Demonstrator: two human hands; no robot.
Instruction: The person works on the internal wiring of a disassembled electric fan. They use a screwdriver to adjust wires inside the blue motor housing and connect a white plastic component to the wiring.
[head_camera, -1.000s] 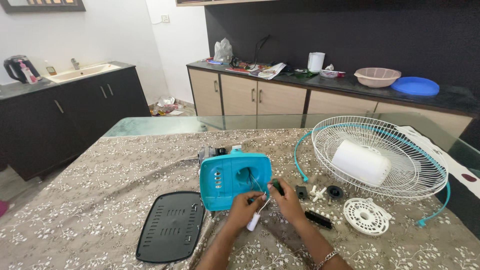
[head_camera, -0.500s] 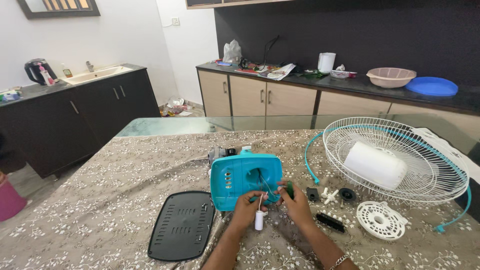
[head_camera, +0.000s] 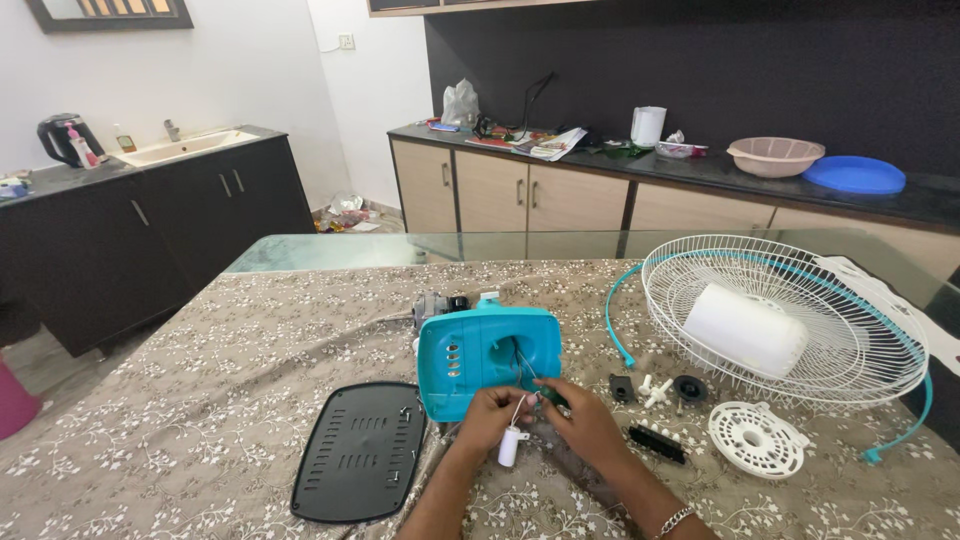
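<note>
A teal plastic fan motor housing (head_camera: 484, 358) lies on the patterned tablecloth, with the motor (head_camera: 436, 305) poking out behind it. My left hand (head_camera: 490, 415) pinches thin wires just below the housing's opening, and a small white cylindrical capacitor (head_camera: 509, 447) dangles from them. Touching the same wires from the right, my right hand (head_camera: 583, 425) grips a small dark green part (head_camera: 552, 397) at the fingertips.
A black vented cover plate (head_camera: 362, 449) lies to the left. At right sit a white wire fan guard (head_camera: 780, 315) with a white fan part inside, a white round disc (head_camera: 755, 439) and small black and white pieces (head_camera: 655, 392). Counters stand behind.
The view rose and moved closer. Both hands stay at the housing's opening; the white capacitor now hangs lower from the wires.
</note>
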